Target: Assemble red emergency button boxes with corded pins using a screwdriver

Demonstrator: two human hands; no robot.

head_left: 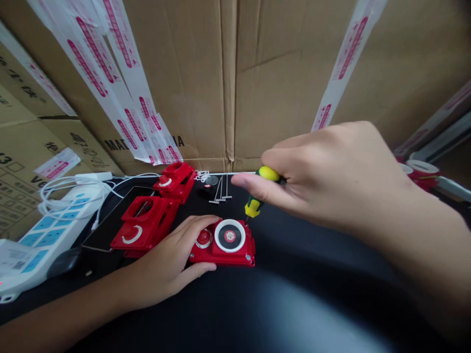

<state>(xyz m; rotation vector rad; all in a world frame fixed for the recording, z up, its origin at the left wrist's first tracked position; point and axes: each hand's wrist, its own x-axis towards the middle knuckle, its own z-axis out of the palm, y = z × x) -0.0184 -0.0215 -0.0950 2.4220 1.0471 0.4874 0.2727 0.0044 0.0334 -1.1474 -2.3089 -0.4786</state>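
Observation:
A red plastic housing point(221, 257) lies on the black table, with a white ring point(218, 236) around a black disc on its right and a round red knob point(203, 237) on its left. My left hand point(172, 260) grips its left end, fingers over the far side and thumb along the near edge. In my right hand point(309, 169) is a yellow and green screwdriver point(252, 207), fingers wrapped round the handle. The screwdriver points down, its tip at the housing's far right corner, where a screw head cannot be made out clearly.
More red housings point(145, 220) stand left of my left hand, beside a dark tablet-like slab point(106, 228). A white power strip point(55, 230) with coiled cable lies further left. Several T-shaped metal pins point(222, 191) and a small chain point(202, 175) lie behind. Taped cardboard boxes point(191, 73) wall off the back.

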